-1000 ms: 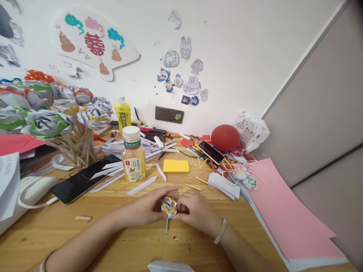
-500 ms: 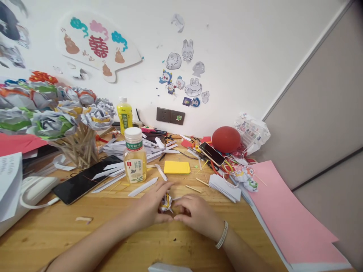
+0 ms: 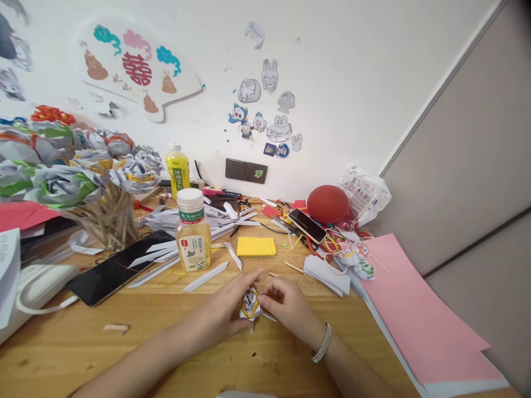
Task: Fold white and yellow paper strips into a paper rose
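Observation:
A small white paper flower with a yellow strip [image 3: 250, 304] is at the middle of the wooden table, its open top facing up. My left hand [image 3: 226, 304] curves around its left side, thumb at the front edge and fingers behind. On the flower's right side, my right hand [image 3: 286, 307] pinches the rim between thumb and index finger. A pale sliver of paper sticks out beneath my right hand. Beyond the hands lies a yellow paper stack [image 3: 256, 246], with a tea bottle [image 3: 193, 232] to its left.
A cup of paper flowers [image 3: 112, 218] and a black tablet [image 3: 120, 268] are on the left. White paper strips [image 3: 206, 276] lie past my left hand. To the right are a white paper stack [image 3: 327, 275], a phone [image 3: 307, 225], a red balloon [image 3: 328, 204] and pink sheets [image 3: 418, 309].
The flower has turned so its top shows more. My right hand has come in from beside it and now pinches its edge. The whole view has shifted slightly.

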Available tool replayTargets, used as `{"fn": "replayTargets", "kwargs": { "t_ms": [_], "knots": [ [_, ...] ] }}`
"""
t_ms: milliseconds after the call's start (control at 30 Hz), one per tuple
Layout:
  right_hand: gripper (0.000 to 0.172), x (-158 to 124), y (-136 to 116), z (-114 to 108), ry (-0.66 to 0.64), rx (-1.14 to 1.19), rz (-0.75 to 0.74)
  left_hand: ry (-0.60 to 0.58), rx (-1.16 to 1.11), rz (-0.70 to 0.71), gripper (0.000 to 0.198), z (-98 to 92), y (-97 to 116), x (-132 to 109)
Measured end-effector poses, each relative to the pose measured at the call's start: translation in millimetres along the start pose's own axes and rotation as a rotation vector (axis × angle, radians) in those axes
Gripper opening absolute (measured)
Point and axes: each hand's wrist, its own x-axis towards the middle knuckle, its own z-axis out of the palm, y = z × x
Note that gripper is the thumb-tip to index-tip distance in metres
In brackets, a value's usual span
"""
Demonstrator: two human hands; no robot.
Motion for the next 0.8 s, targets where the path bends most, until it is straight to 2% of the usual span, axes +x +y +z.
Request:
{"fn": "replayTargets", "kwargs": {
  "t_ms": [133, 333, 400, 533, 667, 800],
  "knots": [
    [0.021, 2, 3, -2, -0.08, 0.182, 0.039, -0.023, -0.024, 0.016, 0.09, -1.7, 2, 0],
    [0.017, 3, 6, -3, -0.104, 0.19, 0.055, -0.049, -0.065, -0.002, 0.086, -3.6, 6, 2],
    [0.012, 2, 5, -1, -0.072, 0.11, 0.051, -0.056, -0.079, -0.014, 0.085, -2.3, 6, 3],
    [0.01, -1, -2, 2, 0.072, -0.235, -0.029, -0.037, -0.098, -0.048, 0.087, 0.4, 5, 3],
    [0.01, -5, -10, 3, 0.083, -0.444, -0.16, -0.039, -0.101, -0.04, 0.087, 0.4, 5, 3],
    [0.013, -7, -10, 5, 0.073, -0.602, -0.224, -0.041, -0.086, -0.046, 0.084, -0.1, 4, 3]
  ]
}}
